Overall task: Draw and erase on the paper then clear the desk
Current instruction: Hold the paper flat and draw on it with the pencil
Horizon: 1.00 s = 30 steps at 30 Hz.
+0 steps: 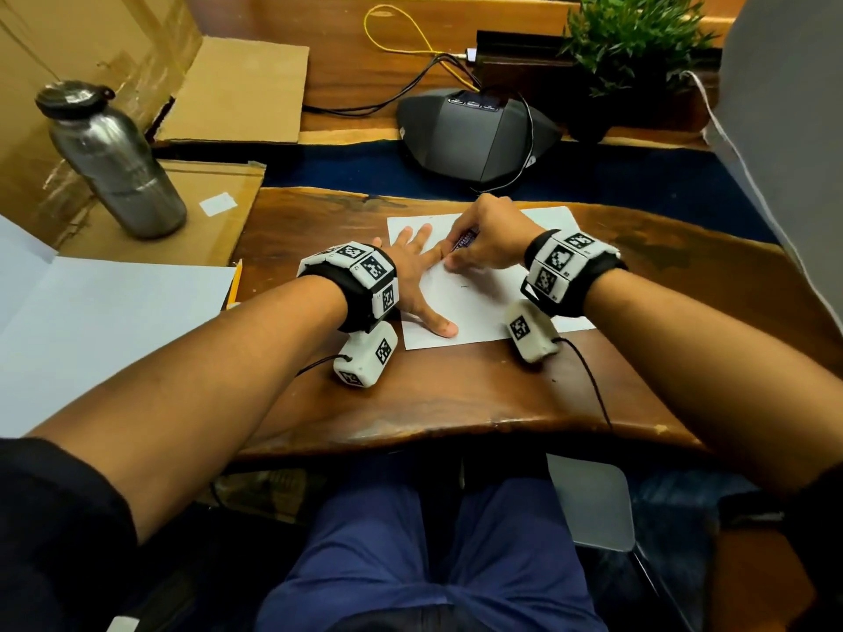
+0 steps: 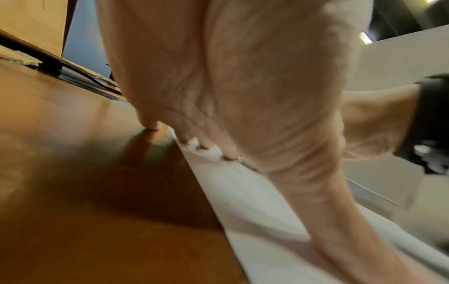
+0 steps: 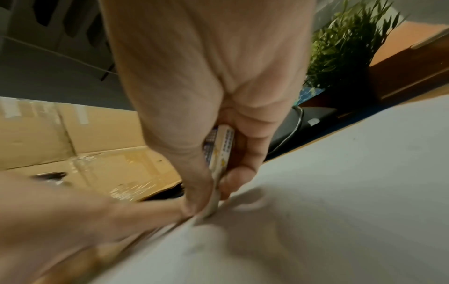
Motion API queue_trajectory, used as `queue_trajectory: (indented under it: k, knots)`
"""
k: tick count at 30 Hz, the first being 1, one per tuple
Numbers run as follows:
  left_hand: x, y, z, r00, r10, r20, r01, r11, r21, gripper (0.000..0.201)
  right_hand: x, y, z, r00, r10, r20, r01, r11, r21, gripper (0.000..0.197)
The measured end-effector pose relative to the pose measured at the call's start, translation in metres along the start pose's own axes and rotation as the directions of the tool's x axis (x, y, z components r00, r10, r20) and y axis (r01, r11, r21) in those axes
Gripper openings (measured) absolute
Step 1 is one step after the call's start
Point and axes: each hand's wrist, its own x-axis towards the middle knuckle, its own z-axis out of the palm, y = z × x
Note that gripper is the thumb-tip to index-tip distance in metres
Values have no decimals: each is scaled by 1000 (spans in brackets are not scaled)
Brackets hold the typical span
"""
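Left hand (image 1: 413,278), fingers spread, pins the paper (image 1: 483,307) while right hand (image 1: 490,239) pinches a sleeved eraser (image 3: 218,163); short, light strokes should avoid creasing.

Steel bottle (image 1: 114,161) on cardboard (image 1: 182,212), conference phone (image 1: 474,134) and potted plant (image 1: 634,43) behind.

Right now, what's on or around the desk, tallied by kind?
Paper: 1
Eraser: 1
Pencil: 1
Bottle: 1
Speakerphone: 1
Plant: 1
Total: 6
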Motion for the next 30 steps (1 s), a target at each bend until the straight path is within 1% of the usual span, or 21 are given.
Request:
queue_trajectory:
  k: [1,3,4,5,7,9,10,12,14,15,16,19,20,21,23,24,25,26,28,29,30]
  knots:
    - [0,0,1,1000,2,-3,-2,1000,-5,141,-6,1,2,999,-12,46,12,1000,10,18]
    - [2,-2,2,1000,1,-14,-1,1000,-12,142,-15,-2,1,980,-31,197,31,1000,2,15]
    - [2,-2,2,1000,1,-13,-1,1000,-14,143,-15,-3,-1,970,-37,238,40,999,-9,15]
    - [2,-2,2,1000,3,-10,-3,1000,-11,143,-12,-3,-3,973,-37,228,41,999,-12,14]
    - [3,-2,2,1000,8,-13,-8,1000,-7,142,-2,-2,-3,994,6,105,-8,1000,22,13]
    - [2,-1,2,1000,12,-16,-12,1000,-7,140,1,0,1,999,40,-9,-40,998,52,14]
    - [1,-2,2,1000,8,-18,-8,1000,-11,141,-1,1,3,1000,22,-8,-22,999,41,15]
    - [2,-2,3,1000,6,-20,-7,1000,-16,144,-12,1,3,994,-10,105,8,1000,15,16]
    - [2,-3,4,1000,6,-24,-6,1000,-19,147,-16,-3,-2,969,-13,248,16,1000,-9,17]
    - [2,-3,4,1000,8,-20,-8,1000,-18,148,-14,-5,-5,967,-9,255,12,1000,-12,17]
    - [3,-3,3,1000,7,-16,-7,1000,-20,148,-8,-5,-6,977,1,215,2,1000,-15,16]
    - [2,-3,3,1000,7,-10,-7,1000,-19,146,3,-6,-4,997,80,-10,-80,997,13,15]
    - [2,-3,3,1000,5,-16,-6,1000,-20,146,2,-7,-1,997,72,-25,-72,997,20,14]
    - [1,-3,4,1000,6,-20,-7,1000,-25,147,-1,-7,2,999,49,15,-49,999,23,15]
    - [2,-4,5,999,9,-36,-11,999,-41,149,-13,-12,4,984,1,180,-2,1000,6,14]
    - [1,-4,5,999,10,-40,-12,999,-46,149,-14,-15,3,971,-6,238,8,1000,-7,15]
    - [1,-4,5,999,12,-39,-13,999,-47,149,-11,-16,2,971,-6,238,9,1000,-9,16]
    - [1,-4,5,999,12,-37,-13,999,-47,149,-5,-15,2,983,3,182,-2,1000,-3,17]
    - [2,-3,5,999,11,-31,-13,999,-51,150,5,-14,1,998,57,18,-57,998,20,20]
    - [2,-3,6,999,9,-35,-10,999,-52,150,7,-13,2,997,70,-31,-69,997,21,20]
    - [2,-4,5,999,5,-39,-7,999,-52,150,6,-13,4,998,61,-29,-61,998,21,19]
